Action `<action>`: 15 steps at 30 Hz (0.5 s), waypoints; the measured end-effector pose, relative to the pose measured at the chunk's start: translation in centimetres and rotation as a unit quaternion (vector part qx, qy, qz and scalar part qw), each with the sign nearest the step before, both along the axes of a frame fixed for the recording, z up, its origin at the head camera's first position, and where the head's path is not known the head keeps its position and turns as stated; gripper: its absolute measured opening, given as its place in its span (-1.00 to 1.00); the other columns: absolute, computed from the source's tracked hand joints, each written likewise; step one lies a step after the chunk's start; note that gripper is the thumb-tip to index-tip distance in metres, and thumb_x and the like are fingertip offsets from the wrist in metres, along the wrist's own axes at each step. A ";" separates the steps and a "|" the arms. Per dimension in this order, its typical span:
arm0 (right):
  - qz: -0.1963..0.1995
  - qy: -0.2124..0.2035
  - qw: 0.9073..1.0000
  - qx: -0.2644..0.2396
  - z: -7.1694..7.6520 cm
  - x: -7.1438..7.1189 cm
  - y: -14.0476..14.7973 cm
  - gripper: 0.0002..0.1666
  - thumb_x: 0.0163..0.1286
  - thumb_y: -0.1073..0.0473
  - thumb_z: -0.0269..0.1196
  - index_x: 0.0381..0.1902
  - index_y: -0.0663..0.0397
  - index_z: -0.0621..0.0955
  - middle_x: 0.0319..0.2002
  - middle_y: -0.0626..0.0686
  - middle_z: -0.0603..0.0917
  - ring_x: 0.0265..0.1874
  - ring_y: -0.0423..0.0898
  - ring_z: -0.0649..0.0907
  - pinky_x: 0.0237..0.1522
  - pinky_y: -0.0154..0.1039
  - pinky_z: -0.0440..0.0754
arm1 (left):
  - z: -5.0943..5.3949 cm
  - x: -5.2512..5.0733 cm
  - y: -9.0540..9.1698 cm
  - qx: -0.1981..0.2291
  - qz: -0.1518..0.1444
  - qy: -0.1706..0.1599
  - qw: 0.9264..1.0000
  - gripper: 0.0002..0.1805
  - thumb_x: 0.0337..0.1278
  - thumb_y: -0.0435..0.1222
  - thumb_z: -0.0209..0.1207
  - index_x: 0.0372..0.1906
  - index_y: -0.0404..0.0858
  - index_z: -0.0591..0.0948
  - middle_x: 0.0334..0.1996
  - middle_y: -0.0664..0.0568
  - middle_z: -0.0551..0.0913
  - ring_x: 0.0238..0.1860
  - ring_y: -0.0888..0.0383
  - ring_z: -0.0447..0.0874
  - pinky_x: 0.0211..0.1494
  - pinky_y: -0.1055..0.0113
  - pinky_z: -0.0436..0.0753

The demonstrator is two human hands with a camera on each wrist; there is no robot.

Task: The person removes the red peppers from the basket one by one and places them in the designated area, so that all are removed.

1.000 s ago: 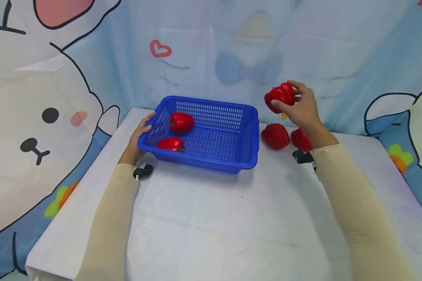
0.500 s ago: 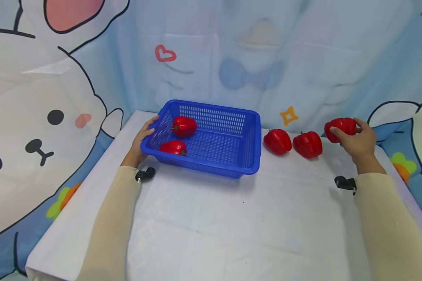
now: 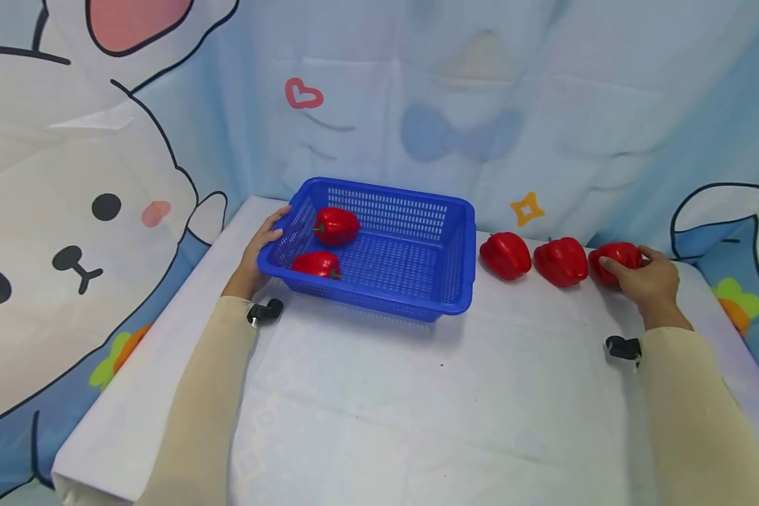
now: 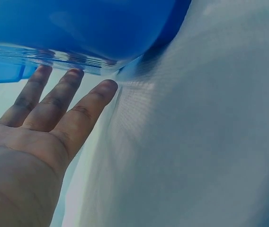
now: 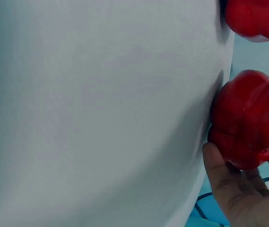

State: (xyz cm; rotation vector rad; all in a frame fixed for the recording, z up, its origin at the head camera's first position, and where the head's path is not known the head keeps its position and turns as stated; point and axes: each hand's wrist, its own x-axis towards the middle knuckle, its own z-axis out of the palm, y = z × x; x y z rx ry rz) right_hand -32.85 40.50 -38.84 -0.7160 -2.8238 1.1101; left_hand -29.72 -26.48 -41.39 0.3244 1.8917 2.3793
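A blue plastic basket (image 3: 367,299) stands on the white table, with one red bell pepper (image 3: 336,226) and a second red bell pepper (image 3: 316,264) inside its left half. Against the basket's left end rests my left hand (image 3: 254,260); in the left wrist view its straight fingers (image 4: 80,113) reach to the basket wall. At the right end of a row, my right hand (image 3: 654,284) grips a red bell pepper (image 3: 613,261) down at the table surface. The right wrist view has fingers and thumb around this bell pepper (image 5: 246,118).
Two more red bell peppers, a left one (image 3: 505,256) and a middle one (image 3: 561,262), sit in a row between the basket and my right hand. Behind the table (image 3: 417,414) hangs a cartoon-printed cloth (image 3: 367,133), close to the table's back edge.
My right hand has carried its bell pepper rightward from above the row, then lowered it to the table beside the other two. My left hand has stayed at the basket.
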 end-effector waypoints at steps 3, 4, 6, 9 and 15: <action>0.009 -0.012 1.000 0.013 0.1 -0.1 -0.2 0.13 0.40 -0.20 0.13 0.56 0.20 -0.23 0.52 0.44 -0.16 0.49 0.46 -0.06 0.19 0.38 0.41 | 0.0 0.1 0.1 0.000 0.001 0.001 1.000 -0.42 0.45 -0.17 -0.26 0.52 0.16 0.14 0.54 0.01 0.05 0.36 0.03 0.23 0.16 0.42 0.54; 0.011 -0.020 1.000 0.016 0.3 -0.1 -0.3 0.12 0.41 -0.20 0.12 0.55 0.22 -0.23 0.52 0.45 -0.16 0.49 0.46 -0.06 0.19 0.37 0.41 | 0.1 0.1 0.0 0.002 0.000 0.003 1.000 -0.42 0.45 -0.18 -0.27 0.53 0.15 0.14 0.54 0.01 0.05 0.37 0.03 0.22 0.17 0.42 0.54; 0.016 -0.035 0.999 0.018 0.6 -0.2 -0.5 0.12 0.42 -0.20 0.10 0.55 0.24 -0.25 0.51 0.47 -0.17 0.48 0.47 -0.06 0.20 0.37 0.40 | 0.2 0.1 -0.1 0.006 -0.003 0.004 1.000 -0.41 0.45 -0.19 -0.27 0.53 0.13 0.13 0.54 0.01 0.04 0.37 0.02 0.22 0.17 0.42 0.55; 0.021 -0.052 0.998 0.020 1.1 -0.3 -0.8 0.11 0.45 -0.19 0.06 0.53 0.28 -0.28 0.50 0.49 -0.16 0.47 0.48 -0.06 0.22 0.36 0.40 | 0.2 0.2 -0.2 0.010 -0.006 0.005 1.000 -0.40 0.45 -0.19 -0.27 0.54 0.10 0.11 0.55 0.00 0.04 0.37 0.02 0.22 0.17 0.42 0.55; -0.002 -0.048 0.997 0.055 2.3 0.1 -1.8 0.07 0.45 -0.14 0.03 0.54 0.27 -0.28 0.48 0.52 -0.21 0.48 0.47 -0.07 0.21 0.37 0.40 | -0.1 0.1 0.0 0.010 -0.010 0.005 1.000 -0.40 0.44 -0.18 -0.25 0.54 0.11 0.11 0.55 0.00 0.02 0.37 0.03 0.22 0.18 0.41 0.55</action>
